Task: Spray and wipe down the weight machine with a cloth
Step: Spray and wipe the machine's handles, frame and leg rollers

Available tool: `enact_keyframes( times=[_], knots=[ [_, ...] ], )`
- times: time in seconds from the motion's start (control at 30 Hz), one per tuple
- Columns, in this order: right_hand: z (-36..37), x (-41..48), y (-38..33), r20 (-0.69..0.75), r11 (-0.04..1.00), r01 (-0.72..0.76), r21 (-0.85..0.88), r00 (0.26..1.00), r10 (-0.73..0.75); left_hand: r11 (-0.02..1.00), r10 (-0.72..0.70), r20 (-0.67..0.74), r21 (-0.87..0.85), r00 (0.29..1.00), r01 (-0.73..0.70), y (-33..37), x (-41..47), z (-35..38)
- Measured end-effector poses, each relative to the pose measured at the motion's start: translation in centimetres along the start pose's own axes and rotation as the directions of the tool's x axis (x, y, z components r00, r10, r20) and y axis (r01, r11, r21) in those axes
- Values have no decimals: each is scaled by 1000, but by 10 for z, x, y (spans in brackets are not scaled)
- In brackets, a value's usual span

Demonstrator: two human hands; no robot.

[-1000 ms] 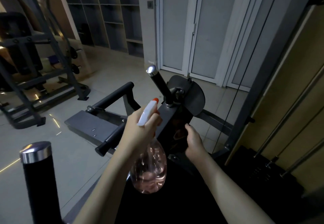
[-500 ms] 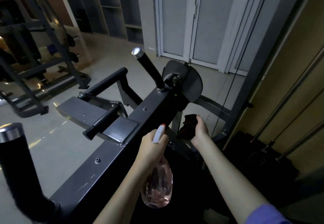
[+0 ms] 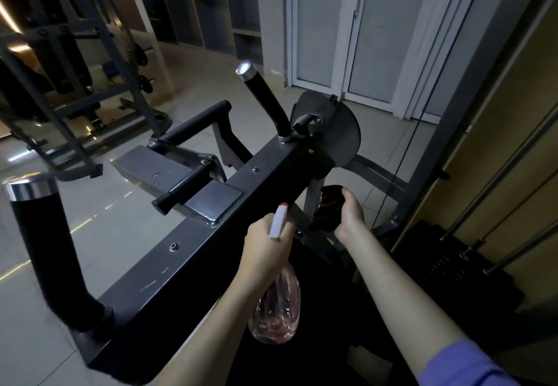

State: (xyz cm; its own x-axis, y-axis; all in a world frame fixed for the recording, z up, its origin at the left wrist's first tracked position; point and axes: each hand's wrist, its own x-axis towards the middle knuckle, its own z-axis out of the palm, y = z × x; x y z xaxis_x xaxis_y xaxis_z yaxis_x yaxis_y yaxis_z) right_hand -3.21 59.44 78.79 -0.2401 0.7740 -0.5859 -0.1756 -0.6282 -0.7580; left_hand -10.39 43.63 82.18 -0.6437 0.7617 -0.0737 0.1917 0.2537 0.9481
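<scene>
The weight machine's dark metal beam (image 3: 211, 225) runs diagonally from lower left to upper right, with a black padded handle (image 3: 265, 99) rising from its far end and another (image 3: 42, 250) at its near left end. My left hand (image 3: 265, 250) grips a clear pink spray bottle (image 3: 277, 310) by its white trigger head, whose orange nozzle points at the beam's near side. My right hand (image 3: 350, 216) holds a dark cloth (image 3: 327, 207) against the frame just below the beam's right end.
A round grey cam plate (image 3: 341, 132) and a cable (image 3: 401, 132) sit behind the beam. A black weight stack (image 3: 453, 265) with chrome guide rods stands at right. Another rack (image 3: 75, 99) stands far left on the tiled floor, and white doors (image 3: 362, 23) are behind.
The view has dropped and moved closer, so the beam now fills the middle. My right hand with the cloth moved up under the beam's right end. The bottle stays in my left hand.
</scene>
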Motion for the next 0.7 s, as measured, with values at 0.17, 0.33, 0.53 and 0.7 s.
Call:
enact_keyframes(
  times=[0.17,0.33,0.53,0.7],
  knots=[
    [0,-3,5,11,1000,3,2,1000,-3,999,-28,-24,40,999,29,-14,-18,-2],
    [3,-1,16,36,1000,-3,-23,999,4,989,-53,-105,129,993,67,-29,-33,-10],
    [11,5,26,59,999,5,-50,998,-2,987,-46,-110,147,993,63,-32,-49,-22],
    [20,16,29,52,997,73,-28,996,-72,990,12,-86,140,996,0,-30,-50,-29]
  ],
)
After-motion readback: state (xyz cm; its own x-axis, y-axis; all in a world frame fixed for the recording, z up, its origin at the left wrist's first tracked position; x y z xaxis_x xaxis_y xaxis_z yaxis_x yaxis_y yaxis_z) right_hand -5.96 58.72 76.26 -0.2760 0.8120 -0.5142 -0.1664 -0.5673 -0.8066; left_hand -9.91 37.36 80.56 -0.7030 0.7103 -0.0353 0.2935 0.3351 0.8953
